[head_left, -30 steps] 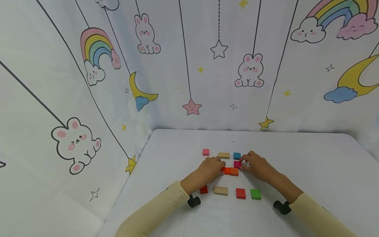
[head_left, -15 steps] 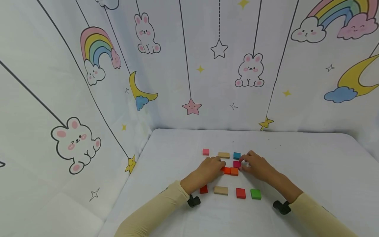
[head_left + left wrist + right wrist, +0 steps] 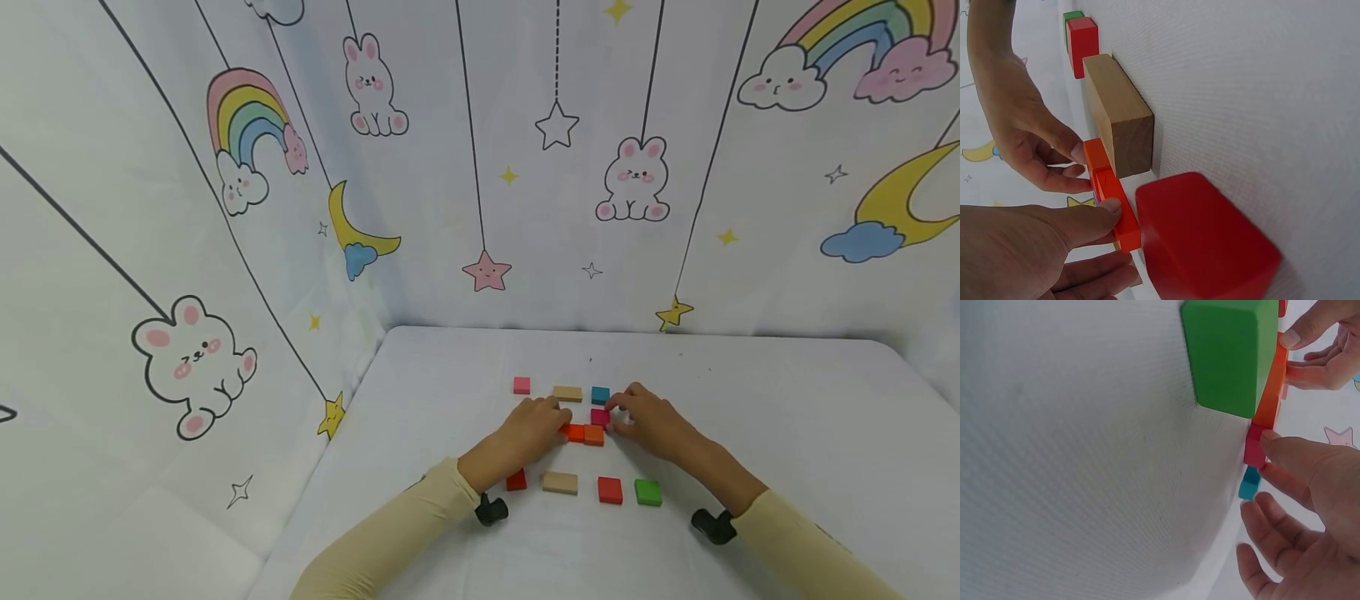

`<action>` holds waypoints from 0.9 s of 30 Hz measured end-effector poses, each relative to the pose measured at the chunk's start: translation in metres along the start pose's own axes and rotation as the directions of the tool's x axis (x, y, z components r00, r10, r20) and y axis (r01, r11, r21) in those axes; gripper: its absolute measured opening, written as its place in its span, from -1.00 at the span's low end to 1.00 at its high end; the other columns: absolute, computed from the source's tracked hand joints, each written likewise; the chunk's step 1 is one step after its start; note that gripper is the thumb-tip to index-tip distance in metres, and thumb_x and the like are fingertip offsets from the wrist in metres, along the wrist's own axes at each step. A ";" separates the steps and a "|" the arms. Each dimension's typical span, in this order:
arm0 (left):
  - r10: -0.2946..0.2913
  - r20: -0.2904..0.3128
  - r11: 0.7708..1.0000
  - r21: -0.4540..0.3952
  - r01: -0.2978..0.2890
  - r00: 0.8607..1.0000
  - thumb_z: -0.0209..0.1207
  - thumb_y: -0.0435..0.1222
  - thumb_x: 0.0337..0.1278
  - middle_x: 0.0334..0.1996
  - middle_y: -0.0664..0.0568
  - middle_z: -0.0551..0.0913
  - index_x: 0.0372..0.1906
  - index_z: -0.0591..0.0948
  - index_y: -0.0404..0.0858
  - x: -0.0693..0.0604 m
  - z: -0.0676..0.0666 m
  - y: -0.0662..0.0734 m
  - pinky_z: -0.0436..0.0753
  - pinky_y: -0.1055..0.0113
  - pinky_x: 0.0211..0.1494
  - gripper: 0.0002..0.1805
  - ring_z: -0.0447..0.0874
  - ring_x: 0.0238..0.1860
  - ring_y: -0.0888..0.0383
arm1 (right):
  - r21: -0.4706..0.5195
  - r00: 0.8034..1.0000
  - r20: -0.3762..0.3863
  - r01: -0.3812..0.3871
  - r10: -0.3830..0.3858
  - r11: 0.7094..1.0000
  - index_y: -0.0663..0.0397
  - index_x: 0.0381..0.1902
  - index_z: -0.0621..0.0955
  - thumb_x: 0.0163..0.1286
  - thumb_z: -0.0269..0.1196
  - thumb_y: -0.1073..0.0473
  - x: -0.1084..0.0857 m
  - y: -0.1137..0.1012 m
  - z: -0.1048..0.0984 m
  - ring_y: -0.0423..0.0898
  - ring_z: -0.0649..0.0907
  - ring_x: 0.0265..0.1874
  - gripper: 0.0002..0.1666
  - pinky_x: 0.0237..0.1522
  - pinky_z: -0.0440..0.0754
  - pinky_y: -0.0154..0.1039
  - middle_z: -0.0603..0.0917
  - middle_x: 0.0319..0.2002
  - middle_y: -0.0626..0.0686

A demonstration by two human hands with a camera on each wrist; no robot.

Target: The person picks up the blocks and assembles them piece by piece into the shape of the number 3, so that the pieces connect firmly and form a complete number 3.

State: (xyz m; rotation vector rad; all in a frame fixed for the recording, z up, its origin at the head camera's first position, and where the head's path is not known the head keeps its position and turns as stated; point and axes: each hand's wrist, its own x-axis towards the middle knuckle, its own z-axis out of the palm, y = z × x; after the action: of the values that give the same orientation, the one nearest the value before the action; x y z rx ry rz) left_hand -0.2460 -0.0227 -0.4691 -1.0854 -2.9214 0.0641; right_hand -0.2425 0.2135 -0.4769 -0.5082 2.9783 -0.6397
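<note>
My left hand [image 3: 528, 429] pinches a bright orange block [image 3: 1119, 209] between thumb and fingers. Its far end meets a second orange block [image 3: 593, 435], which lies flat on the white table. With thumb and index finger, my right hand [image 3: 651, 421] grips a magenta block [image 3: 1256, 445]; the other fingers are bent loosely beside it. That magenta piece lies just behind the second orange block, seemingly against it. A blue block [image 3: 600, 395] is right behind the magenta one, close to my right fingertips. Part of the left-hand orange block is covered by my fingers.
At the back are a pink block [image 3: 521, 385] and a wooden block [image 3: 567, 393]. Nearer the front come a dark red block [image 3: 516, 480], another wooden block [image 3: 560, 482], a red block [image 3: 610, 490] and a green block [image 3: 648, 492]. A patterned curtain [image 3: 435, 167] hangs behind the table.
The magenta block has shifted very slightly left with my right fingertips. My left hand and the other blocks stay where they were.
</note>
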 end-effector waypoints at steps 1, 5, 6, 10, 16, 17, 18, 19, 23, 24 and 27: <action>0.001 -0.001 1.000 0.001 -0.001 1.000 0.34 -0.04 0.41 -0.02 0.07 0.74 0.16 0.74 -0.04 0.000 0.001 0.000 0.67 0.41 -0.01 -0.67 0.70 -0.09 0.20 | -0.001 1.000 0.000 0.000 0.000 1.000 0.07 0.03 0.71 0.24 0.56 0.18 0.000 0.000 0.000 0.03 0.68 -0.12 -0.59 -0.19 0.81 -0.10 0.61 -0.10 0.16; 0.001 -0.004 1.000 0.008 -0.001 1.000 0.34 -0.04 0.41 -0.01 0.07 0.74 0.16 0.74 -0.04 0.000 0.001 0.000 0.67 0.42 -0.02 -0.67 0.71 -0.09 0.21 | 0.002 1.000 -0.002 0.003 -0.003 1.000 0.07 0.02 0.71 0.25 0.55 0.18 0.000 0.000 0.000 0.02 0.68 -0.13 -0.61 -0.18 0.81 -0.09 0.61 -0.11 0.15; 0.000 -0.005 1.000 0.010 0.000 1.000 0.34 -0.04 0.41 -0.01 0.07 0.74 0.16 0.74 -0.04 0.000 0.001 0.000 0.67 0.42 -0.02 -0.67 0.71 -0.09 0.21 | 0.004 1.000 -0.003 0.004 -0.004 1.000 0.07 0.01 0.71 0.26 0.55 0.18 0.000 0.000 0.000 0.02 0.68 -0.13 -0.62 -0.17 0.81 -0.09 0.61 -0.11 0.14; -0.002 -0.001 1.000 0.018 0.002 1.000 0.34 -0.04 0.41 -0.02 0.07 0.74 0.16 0.74 -0.04 0.001 0.001 0.000 0.66 0.43 -0.03 -0.67 0.70 -0.09 0.21 | 0.008 1.000 -0.003 0.009 -0.009 1.000 0.09 0.01 0.71 0.25 0.55 0.19 0.000 -0.001 -0.001 0.02 0.68 -0.14 -0.62 -0.18 0.81 -0.09 0.61 -0.12 0.14; -0.007 0.008 1.000 0.027 0.006 1.000 0.34 -0.03 0.42 -0.01 0.08 0.74 0.17 0.73 -0.02 0.001 0.001 0.000 0.67 0.43 -0.01 -0.66 0.70 -0.08 0.22 | 0.001 1.000 -0.004 0.009 -0.009 1.000 0.09 0.01 0.71 0.26 0.54 0.19 -0.001 -0.002 0.000 0.02 0.68 -0.15 -0.62 -0.19 0.81 -0.09 0.61 -0.12 0.14; -0.006 0.008 1.000 0.029 0.006 1.000 0.34 -0.03 0.42 -0.01 0.08 0.74 0.17 0.73 -0.02 0.001 0.001 0.000 0.67 0.43 -0.01 -0.66 0.70 -0.08 0.22 | 0.001 1.000 -0.005 0.011 -0.011 1.000 0.09 0.01 0.71 0.26 0.54 0.19 0.000 -0.002 -0.001 0.02 0.68 -0.15 -0.62 -0.19 0.82 -0.09 0.61 -0.12 0.15; -0.006 0.008 1.000 0.030 0.005 1.000 0.34 -0.03 0.42 -0.02 0.08 0.74 0.17 0.73 -0.02 0.001 0.001 0.000 0.67 0.43 -0.01 -0.66 0.70 -0.08 0.22 | 0.000 1.000 -0.005 0.012 -0.012 1.000 0.10 0.02 0.71 0.26 0.54 0.19 -0.001 -0.002 -0.001 0.02 0.68 -0.15 -0.61 -0.19 0.82 -0.09 0.61 -0.12 0.15; -0.005 0.007 1.000 0.029 0.005 1.000 0.34 -0.03 0.41 -0.02 0.08 0.74 0.17 0.74 -0.02 0.001 0.001 0.000 0.67 0.43 -0.02 -0.66 0.70 -0.09 0.22 | 0.000 1.000 -0.006 0.013 -0.013 1.000 0.10 0.02 0.71 0.25 0.54 0.19 -0.001 -0.002 -0.001 0.03 0.69 -0.15 -0.61 -0.19 0.82 -0.09 0.61 -0.12 0.15; -0.003 0.007 1.000 0.027 0.003 1.000 0.35 -0.03 0.41 -0.04 0.08 0.73 0.16 0.74 -0.02 0.001 0.000 0.001 0.66 0.44 -0.03 -0.67 0.69 -0.10 0.22 | 0.002 1.000 -0.003 0.011 -0.011 1.000 0.12 0.04 0.70 0.24 0.55 0.20 -0.001 -0.003 -0.002 0.03 0.69 -0.15 -0.58 -0.18 0.82 -0.10 0.62 -0.11 0.16; -0.003 0.008 1.000 0.026 0.002 1.000 0.35 -0.03 0.41 -0.04 0.09 0.73 0.16 0.74 -0.02 0.001 0.000 0.001 0.66 0.44 -0.04 -0.67 0.69 -0.11 0.22 | 0.004 1.000 -0.003 0.012 -0.012 1.000 0.13 0.04 0.70 0.24 0.56 0.20 -0.001 -0.003 -0.003 0.03 0.69 -0.14 -0.57 -0.18 0.82 -0.10 0.62 -0.11 0.16; 0.004 0.002 0.999 0.033 -0.004 1.000 0.36 -0.03 0.40 -0.07 0.08 0.73 0.13 0.74 -0.04 0.001 0.000 0.001 0.66 0.43 -0.06 -0.68 0.68 -0.14 0.22 | 0.000 1.000 -0.013 0.018 -0.018 1.000 0.13 0.05 0.70 0.23 0.57 0.20 -0.001 -0.002 -0.004 0.04 0.69 -0.12 -0.55 -0.18 0.82 -0.09 0.62 -0.10 0.16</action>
State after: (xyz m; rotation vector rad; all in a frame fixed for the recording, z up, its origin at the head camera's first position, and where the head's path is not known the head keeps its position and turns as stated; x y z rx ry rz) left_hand -0.2461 -0.0212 -0.4689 -1.0871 -2.9092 0.1135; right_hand -0.2418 0.2132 -0.4727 -0.5335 2.9889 -0.6475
